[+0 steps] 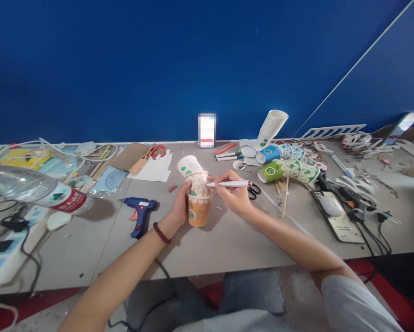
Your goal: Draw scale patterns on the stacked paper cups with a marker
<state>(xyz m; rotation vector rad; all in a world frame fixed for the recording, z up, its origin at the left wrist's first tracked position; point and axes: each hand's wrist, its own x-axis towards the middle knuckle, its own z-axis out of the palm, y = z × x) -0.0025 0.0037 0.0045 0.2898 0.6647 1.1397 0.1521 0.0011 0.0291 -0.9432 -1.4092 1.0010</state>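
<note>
My left hand (181,205) is wrapped round the left side of a curved stack of joined paper cups (199,213). The lowest cup is orange; the ones above show white with orange arcs and green leaf prints, and the top one leans to the left. A white marker pen (232,184) is pinched in my right hand (235,192), its tip touching or very near the right side of the middle cup. Fingers partly hide that contact spot. A small reddish-brown piece (172,188) lies just left of the cups.
A blue glue gun (142,213) lies left of my hands, and a large water bottle (40,191) further left. Several markers (227,153), blue cups (269,153), green cups (274,170) and black scissors (254,191) are to the right. A phone (207,131) stands against the blue wall.
</note>
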